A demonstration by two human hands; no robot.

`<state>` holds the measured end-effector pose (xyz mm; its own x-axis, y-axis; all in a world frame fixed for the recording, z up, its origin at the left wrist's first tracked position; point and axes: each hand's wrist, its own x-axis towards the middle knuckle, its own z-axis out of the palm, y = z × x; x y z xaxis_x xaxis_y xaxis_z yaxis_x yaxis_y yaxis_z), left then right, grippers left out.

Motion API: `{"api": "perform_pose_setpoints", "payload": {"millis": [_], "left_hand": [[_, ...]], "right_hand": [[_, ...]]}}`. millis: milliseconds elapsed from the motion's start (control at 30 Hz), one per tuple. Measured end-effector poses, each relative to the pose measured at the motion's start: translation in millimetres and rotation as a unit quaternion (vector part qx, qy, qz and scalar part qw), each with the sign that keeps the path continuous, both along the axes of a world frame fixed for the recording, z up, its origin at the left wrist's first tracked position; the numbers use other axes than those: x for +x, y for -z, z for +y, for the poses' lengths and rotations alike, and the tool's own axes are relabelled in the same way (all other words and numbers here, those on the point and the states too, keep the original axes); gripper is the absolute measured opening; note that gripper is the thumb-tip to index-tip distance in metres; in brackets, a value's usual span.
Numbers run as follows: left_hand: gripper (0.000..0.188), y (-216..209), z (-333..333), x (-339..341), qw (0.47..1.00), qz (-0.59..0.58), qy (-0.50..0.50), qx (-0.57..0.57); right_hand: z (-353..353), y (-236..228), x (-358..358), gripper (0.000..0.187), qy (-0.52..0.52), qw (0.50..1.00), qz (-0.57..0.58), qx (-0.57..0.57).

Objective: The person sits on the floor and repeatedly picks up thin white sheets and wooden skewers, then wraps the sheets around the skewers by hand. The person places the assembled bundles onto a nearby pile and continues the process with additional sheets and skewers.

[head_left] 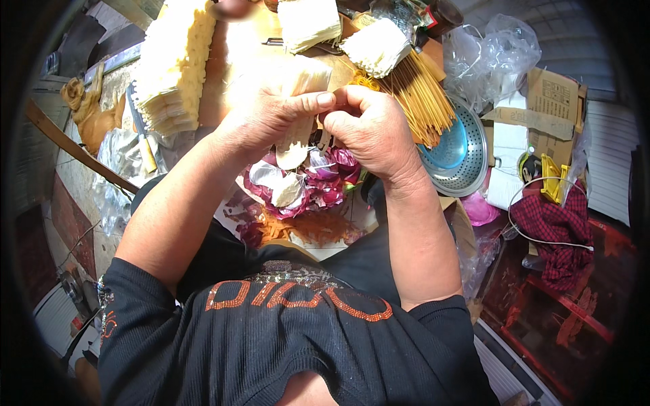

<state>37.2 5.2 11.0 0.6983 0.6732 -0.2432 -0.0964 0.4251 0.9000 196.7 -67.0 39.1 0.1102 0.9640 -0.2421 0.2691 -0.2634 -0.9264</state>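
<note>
Both hands meet over the near edge of the work surface (pixel 230 68), thumbs close together. In my left hand (pixel 261 115) is a pale, thin, flat sheet (pixel 293 150), its lower end hanging beneath the palm. My right hand (pixel 376 128) is closed in a pinch beside the left thumb; whatever lies between its fingertips is hidden. Just past the right hand rests a bundle of thin wooden sticks (pixel 423 95). A tall stack of pale, layered sheets (pixel 172 74) stands to the left. Two smaller piles lie beyond my hands, one a white stack (pixel 309 24), the other a white block (pixel 376 47).
Purple onion skins (pixel 318 183) and orange peelings (pixel 311 230) lie below my hands. On the right are a metal colander (pixel 470 169), a blue bowl (pixel 453 139), clear plastic bags (pixel 494 54) and a cardboard box (pixel 552 101). A knife (pixel 144 145) lies at the left.
</note>
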Motion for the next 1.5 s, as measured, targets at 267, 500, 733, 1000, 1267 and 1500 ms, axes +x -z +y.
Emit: {"api": "perform_pose_setpoints", "payload": {"millis": [267, 500, 733, 1000, 1267, 1500], "left_hand": [[0.028, -1, 10, -16, 0.987, 0.160, 0.018, 0.009], [0.027, 3, 15, -27, 0.992, 0.118, -0.008, -0.040], [0.031, -3, 9, -21, 0.995, 0.057, -0.019, -0.080], [0.033, 13, 8, -15, 0.995, -0.017, 0.003, -0.099], [0.033, 3, 2, -10, 0.991, -0.021, 0.064, -0.119], [0.025, 7, 6, -19, 0.991, 0.001, 0.121, -0.061]], "right_hand": [[7, 26, 15, 0.019, 0.035, 0.987, -0.153, 0.019], [22, 40, 36, 0.017, 0.078, 0.946, -0.303, -0.086], [18, 47, 16, 0.037, 0.016, 0.969, -0.241, 0.059], [8, 20, -8, 0.018, 0.015, 0.994, 0.102, 0.042], [3, 14, -10, 0.010, 0.023, 0.995, 0.029, 0.096], [3, 15, -8, 0.013, 0.014, 0.996, -0.017, 0.086]]}}
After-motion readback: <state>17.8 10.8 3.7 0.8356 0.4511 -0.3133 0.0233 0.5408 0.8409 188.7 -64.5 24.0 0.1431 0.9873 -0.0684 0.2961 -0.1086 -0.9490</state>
